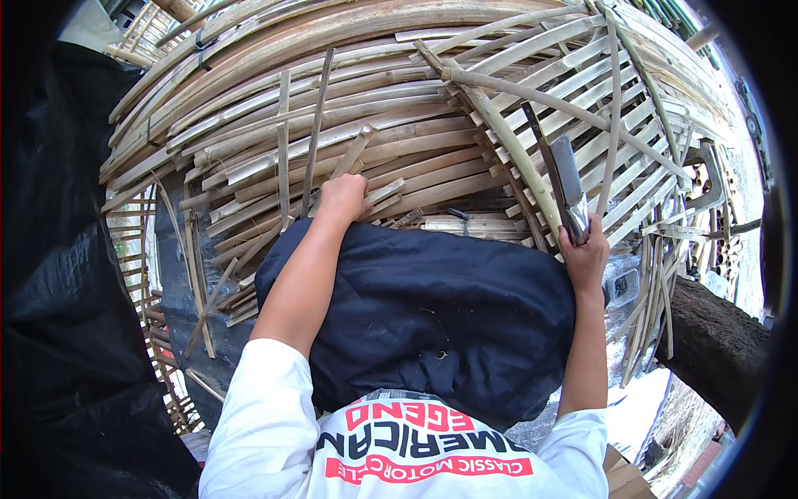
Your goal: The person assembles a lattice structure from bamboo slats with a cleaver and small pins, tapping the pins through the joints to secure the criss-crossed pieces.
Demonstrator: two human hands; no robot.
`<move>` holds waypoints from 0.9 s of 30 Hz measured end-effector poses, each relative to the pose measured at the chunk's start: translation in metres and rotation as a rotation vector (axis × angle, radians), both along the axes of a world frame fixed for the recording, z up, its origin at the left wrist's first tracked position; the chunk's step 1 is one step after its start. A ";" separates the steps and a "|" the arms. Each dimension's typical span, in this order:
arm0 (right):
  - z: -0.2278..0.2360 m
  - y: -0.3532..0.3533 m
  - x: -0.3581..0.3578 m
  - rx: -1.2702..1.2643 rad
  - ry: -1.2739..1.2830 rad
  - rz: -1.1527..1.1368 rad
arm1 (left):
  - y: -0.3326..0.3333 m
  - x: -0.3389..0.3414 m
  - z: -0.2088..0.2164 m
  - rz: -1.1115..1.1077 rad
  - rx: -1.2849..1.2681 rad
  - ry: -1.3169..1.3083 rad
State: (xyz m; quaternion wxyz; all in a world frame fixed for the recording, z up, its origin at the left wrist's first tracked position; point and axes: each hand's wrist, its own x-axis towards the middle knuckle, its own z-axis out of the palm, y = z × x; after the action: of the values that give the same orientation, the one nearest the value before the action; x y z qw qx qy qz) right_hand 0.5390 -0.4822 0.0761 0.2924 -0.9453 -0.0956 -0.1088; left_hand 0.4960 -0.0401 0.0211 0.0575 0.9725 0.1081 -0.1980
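Note:
My left hand (342,197) is closed around a short bamboo piece (356,148), whose upper end sticks out above the fist at a slant. The rest of that piece is hidden by my fingers. To the right, my right hand (587,249) grips the handle of a broad-bladed cleaver (567,169), its grey blade pointing up and away from me. The blade is over a slatted bamboo panel (592,108), and a narrow dark strip runs along its left side. Beneath and beyond my left hand lie several loose bamboo strips (416,150). Dark cloth (416,299) covers my lap between both forearms.
Long bamboo slats (332,33) are stacked across the far side. A black plastic sheet (66,249) hangs at the left. At the right lies a thick dark log (715,337), near a bunch of thin strips (647,308) and a clear plastic container (623,287).

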 end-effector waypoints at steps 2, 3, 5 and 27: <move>0.006 0.005 -0.005 -0.011 -0.051 -0.007 | -0.004 -0.004 0.001 0.010 -0.021 -0.033; 0.009 0.009 -0.007 -0.008 -0.053 -0.010 | -0.004 -0.006 0.005 0.018 -0.028 -0.062; 0.016 0.020 -0.010 -0.011 -0.101 0.018 | -0.003 -0.005 0.004 0.026 -0.037 -0.067; -0.003 0.016 -0.011 -0.038 0.007 0.032 | 0.052 -0.008 0.047 0.218 0.006 -0.215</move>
State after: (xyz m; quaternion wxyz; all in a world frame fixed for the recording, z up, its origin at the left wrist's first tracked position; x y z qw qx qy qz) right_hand 0.5282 -0.4666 0.0731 0.2767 -0.9493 -0.1118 -0.0989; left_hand 0.4879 0.0124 0.0677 0.0871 0.9708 0.2069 -0.0848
